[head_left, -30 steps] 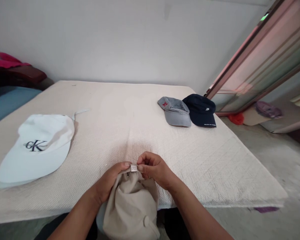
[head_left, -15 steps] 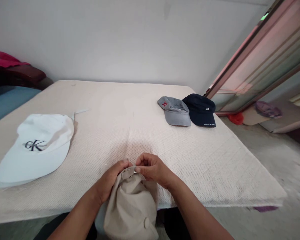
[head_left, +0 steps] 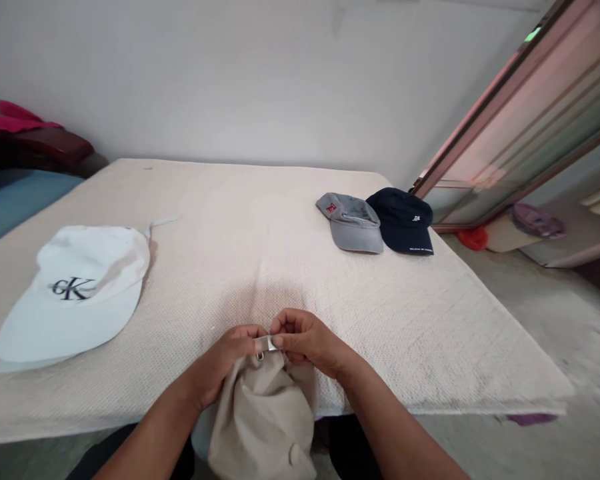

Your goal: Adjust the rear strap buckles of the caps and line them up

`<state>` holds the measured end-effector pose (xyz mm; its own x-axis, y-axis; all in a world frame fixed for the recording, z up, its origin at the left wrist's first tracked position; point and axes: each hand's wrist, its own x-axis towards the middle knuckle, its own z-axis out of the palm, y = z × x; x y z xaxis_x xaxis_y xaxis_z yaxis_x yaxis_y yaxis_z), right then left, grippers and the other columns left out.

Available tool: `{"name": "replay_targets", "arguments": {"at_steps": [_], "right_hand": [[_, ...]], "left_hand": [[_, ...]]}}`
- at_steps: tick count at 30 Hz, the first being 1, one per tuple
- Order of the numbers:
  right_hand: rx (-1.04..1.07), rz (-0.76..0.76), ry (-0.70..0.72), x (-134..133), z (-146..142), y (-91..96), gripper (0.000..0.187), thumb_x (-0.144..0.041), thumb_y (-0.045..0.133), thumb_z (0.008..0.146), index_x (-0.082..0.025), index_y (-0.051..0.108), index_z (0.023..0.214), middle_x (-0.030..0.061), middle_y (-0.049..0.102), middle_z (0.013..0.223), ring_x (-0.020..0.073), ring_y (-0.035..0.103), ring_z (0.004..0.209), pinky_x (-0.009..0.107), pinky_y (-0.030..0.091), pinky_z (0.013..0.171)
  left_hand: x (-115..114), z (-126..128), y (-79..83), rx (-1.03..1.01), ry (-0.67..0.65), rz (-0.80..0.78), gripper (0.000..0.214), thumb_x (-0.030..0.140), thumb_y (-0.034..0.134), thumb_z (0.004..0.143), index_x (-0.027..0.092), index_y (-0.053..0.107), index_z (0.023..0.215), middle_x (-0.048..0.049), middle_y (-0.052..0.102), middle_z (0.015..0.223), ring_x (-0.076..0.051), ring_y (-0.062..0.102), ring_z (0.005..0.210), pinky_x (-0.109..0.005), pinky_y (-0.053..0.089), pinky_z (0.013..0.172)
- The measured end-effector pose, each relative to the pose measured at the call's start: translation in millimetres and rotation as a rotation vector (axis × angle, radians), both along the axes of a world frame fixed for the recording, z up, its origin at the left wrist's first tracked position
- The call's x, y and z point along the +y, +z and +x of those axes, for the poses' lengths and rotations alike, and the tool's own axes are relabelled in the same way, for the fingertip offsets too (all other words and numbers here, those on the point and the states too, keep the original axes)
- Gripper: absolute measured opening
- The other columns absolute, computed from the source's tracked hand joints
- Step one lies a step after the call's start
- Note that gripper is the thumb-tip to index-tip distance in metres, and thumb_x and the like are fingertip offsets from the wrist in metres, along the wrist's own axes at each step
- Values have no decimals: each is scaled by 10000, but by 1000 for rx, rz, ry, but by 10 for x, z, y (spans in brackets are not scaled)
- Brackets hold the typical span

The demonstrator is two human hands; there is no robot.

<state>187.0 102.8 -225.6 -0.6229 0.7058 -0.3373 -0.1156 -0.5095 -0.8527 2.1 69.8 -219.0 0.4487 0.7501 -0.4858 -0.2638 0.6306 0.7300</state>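
Two fingertip pinches: the left hand (head_left: 224, 365) and right hand (head_left: 309, 340) clench the metal strap buckle (head_left: 264, 343) of a beige cotton cap (head_left: 260, 420) (fine work, wanting a steady grip), right of the white cap (head_left: 80, 293).

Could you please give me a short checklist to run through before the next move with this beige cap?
1. Left hand and right hand both pinch the metal strap buckle: ok.
2. Beige cap lies fully on the cream woven cover: not ok, it hangs past the near edge.
3. Strap is threaded through the buckle: cannot tell, fingers hide it.
4. White cap lies apart from the hands: ok.
5. Grey cap and navy cap lie away from the hands, at the far side: ok.
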Motion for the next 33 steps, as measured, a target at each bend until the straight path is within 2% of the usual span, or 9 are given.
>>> {"name": "replay_targets", "arguments": {"at_steps": [3, 5, 8, 12, 17, 23, 27, 30, 33], "right_hand": [[11, 1, 6, -5, -6, -6, 238, -311, 724, 718, -168, 553, 803, -81, 450, 524, 32, 339, 404, 179, 233, 383], [20, 1, 4, -8, -9, -11, 233, -317, 715, 728, -169, 553, 807, -81, 443, 526, 34, 333, 409, 181, 234, 388], [13, 18, -3, -13, -18, -16, 245, -341, 711, 728, -170, 559, 816, -78, 443, 538, 39, 340, 423, 185, 244, 398], [-4, 54, -21, -23, -47, -29, 255, -353, 713, 721, -166, 561, 805, -72, 464, 547, 39, 357, 420, 188, 249, 397], [4, 47, -34, -40, -81, -41, 248, -347, 709, 723, -172, 546, 793, -89, 423, 501, 35, 329, 397, 183, 236, 388], [36, 13, -8, -47, -70, -20, 252, -376, 679, 745, -173, 538, 793, -82, 417, 537, 34, 314, 406, 193, 220, 400], [17, 49, -16, -53, -55, 3, 263, -414, 645, 781, -174, 548, 832, -66, 447, 557, 51, 360, 437, 202, 250, 431], [16, 117, -8, -40, -2, 47, 275, -440, 597, 825, -166, 569, 817, -12, 533, 654, 88, 469, 573, 226, 348, 543], [-27, 117, -9, -17, 71, 65, 273, -432, 603, 824, -161, 589, 788, -3, 534, 698, 93, 450, 613, 228, 342, 577]], "left_hand": [[7, 39, 39, 11, 109, -14, 207, 323, 585, 795, 135, 635, 723, -17, 597, 668, -131, 525, 600, -251, 408, 604], [13, 61, 59, 48, 128, -8, 180, 310, 637, 766, 143, 624, 698, -8, 591, 652, -125, 518, 584, -240, 398, 583], [14, 64, 74, 44, 102, -10, 174, 294, 665, 739, 148, 610, 660, -4, 582, 629, -122, 505, 561, -234, 383, 562], [-2, 36, 78, 8, 91, -15, 198, 327, 604, 773, 143, 629, 702, -19, 584, 651, -138, 501, 588, -250, 396, 583], [-8, 28, 65, 160, -33, 48, 205, 336, 680, 736, 135, 650, 757, -43, 626, 705, -134, 520, 608, -236, 380, 571], [-6, 54, 20, 129, -17, 28, 258, 388, 686, 740, 134, 674, 787, -52, 658, 683, -138, 564, 603, -238, 406, 583], [-5, 70, 31, 43, 35, -14, 214, 337, 701, 736, 125, 679, 764, -70, 682, 677, -148, 595, 586, -244, 441, 580], [27, 42, 80, -89, 181, -105, 150, 284, 684, 746, 135, 678, 727, -74, 698, 671, -180, 631, 598, -293, 487, 629], [86, -17, 127, -186, 298, -258, 189, 319, 643, 773, 140, 687, 731, -81, 711, 684, -213, 657, 625, -345, 513, 679]]}}
